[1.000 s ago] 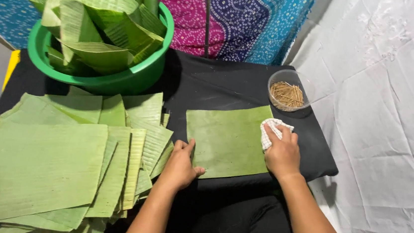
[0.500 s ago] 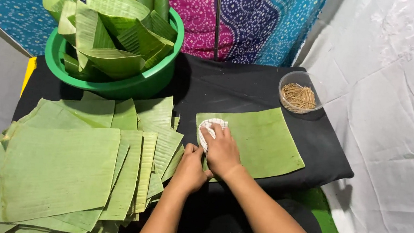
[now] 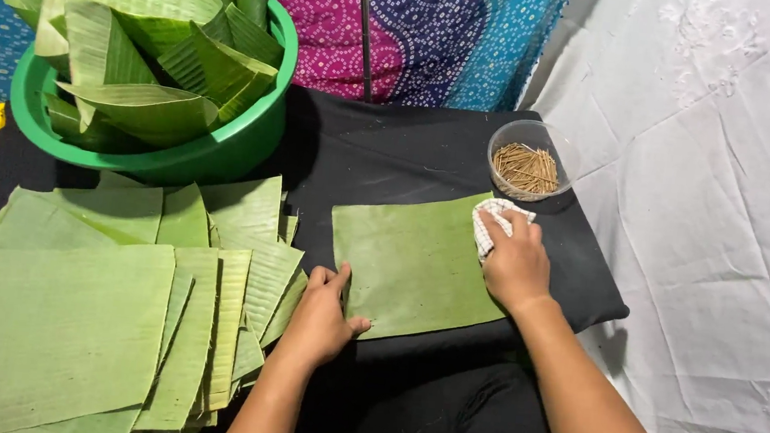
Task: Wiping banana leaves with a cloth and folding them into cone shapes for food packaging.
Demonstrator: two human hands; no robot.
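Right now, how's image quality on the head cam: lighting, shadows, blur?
Head view: even, soft light with no hard glare; the banana leaf shows only a faint sheen. The green basin throws a dim shadow on the black cloth. Focus is sharp on the left hand, the right hand and the checked rag. White sheet is bright, wrinkles readable.

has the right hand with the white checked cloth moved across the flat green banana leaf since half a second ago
Yes. The right hand with the white checked cloth went from the leaf's left edge to its right edge.
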